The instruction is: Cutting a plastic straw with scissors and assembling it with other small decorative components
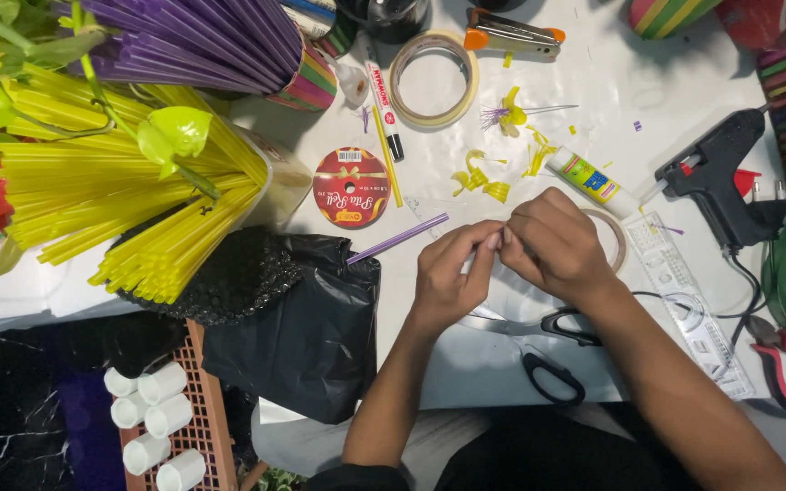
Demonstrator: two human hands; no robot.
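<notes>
I look down on a white craft table (466, 355), its far side crowded so that only the strip near me is free for the hands. At my left a big fan of long yellow plastic straws (120, 200) leans out of a clear holder (275, 182), tips toward me, handy to pull from. A crumpled black plastic bag (307, 318) hangs over the table edge. A black glue gun (720, 173) rests at the right, nozzle toward the middle, beside a small white glue bottle (589, 177); black-handled scissors (557, 355) lie under my right forearm.

My left hand (448, 277) and right hand (552, 245) meet at the fingertips, both pinched shut on a thin purple plastic straw (399, 238). I judge they hold it raised to work its near end. Its long axis runs diagonally, the free end pointing up-left toward the red ribbon spool (350, 186), the gripped end hidden between my fingers.
</notes>
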